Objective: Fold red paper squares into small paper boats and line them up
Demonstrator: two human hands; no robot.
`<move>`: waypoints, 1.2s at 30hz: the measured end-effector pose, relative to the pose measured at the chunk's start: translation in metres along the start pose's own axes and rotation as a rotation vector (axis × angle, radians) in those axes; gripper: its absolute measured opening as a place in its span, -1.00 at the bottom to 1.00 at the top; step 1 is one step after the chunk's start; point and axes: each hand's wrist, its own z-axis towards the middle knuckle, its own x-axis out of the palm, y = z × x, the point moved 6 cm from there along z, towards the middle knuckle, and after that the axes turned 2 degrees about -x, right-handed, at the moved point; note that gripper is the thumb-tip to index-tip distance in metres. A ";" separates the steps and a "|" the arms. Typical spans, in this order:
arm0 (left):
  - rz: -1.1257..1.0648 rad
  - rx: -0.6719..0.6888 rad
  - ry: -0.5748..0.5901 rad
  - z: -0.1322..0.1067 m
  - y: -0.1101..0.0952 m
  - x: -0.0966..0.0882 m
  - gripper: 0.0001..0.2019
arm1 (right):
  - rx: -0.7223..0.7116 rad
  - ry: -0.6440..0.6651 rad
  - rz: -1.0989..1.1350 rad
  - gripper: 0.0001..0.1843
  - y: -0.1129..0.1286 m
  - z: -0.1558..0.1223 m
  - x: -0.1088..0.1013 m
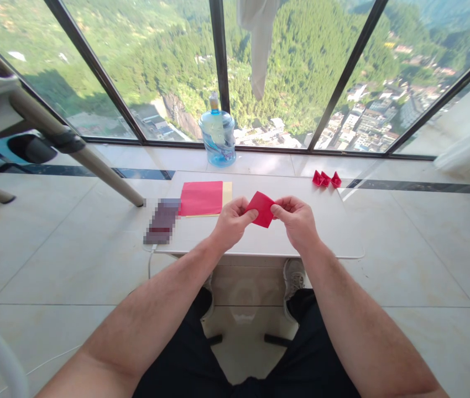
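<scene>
A small folded piece of red paper (261, 209) is held up above the low white table, tilted so that one corner points upward. My left hand (235, 220) pinches its left edge, thumb on the near face. At its right corner, my right hand (297, 218) pinches it between thumb and fingers. The fingers behind the paper are partly hidden. To the left lies a stack of red paper sheets (202, 198), with a yellow sheet (227, 191) showing beneath. Several small red folded paper shapes (324, 179) stand at the table's far right corner.
The white table (260, 243) spans the space before my knees. A blurred-out phone (162, 221) with a white cable (150, 262) lies at its left end. Behind stands a blue water jug (218, 138) by the window. A metal-legged frame (102, 174) rises at left.
</scene>
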 end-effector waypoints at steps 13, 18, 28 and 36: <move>-0.078 -0.041 0.031 0.000 0.003 0.004 -0.64 | -0.067 -0.021 -0.013 -0.76 0.002 -0.001 0.000; -0.109 -0.076 0.043 -0.001 0.008 0.007 -0.63 | -0.066 -0.073 0.016 -0.76 -0.004 -0.001 -0.003; -0.060 -0.089 0.009 -0.001 0.011 0.005 -0.63 | -0.017 -0.055 0.009 -0.70 -0.011 0.001 -0.002; 0.775 0.011 -0.481 0.016 -0.013 -0.066 -0.77 | 0.055 -0.141 -0.016 -0.65 -0.021 0.000 -0.005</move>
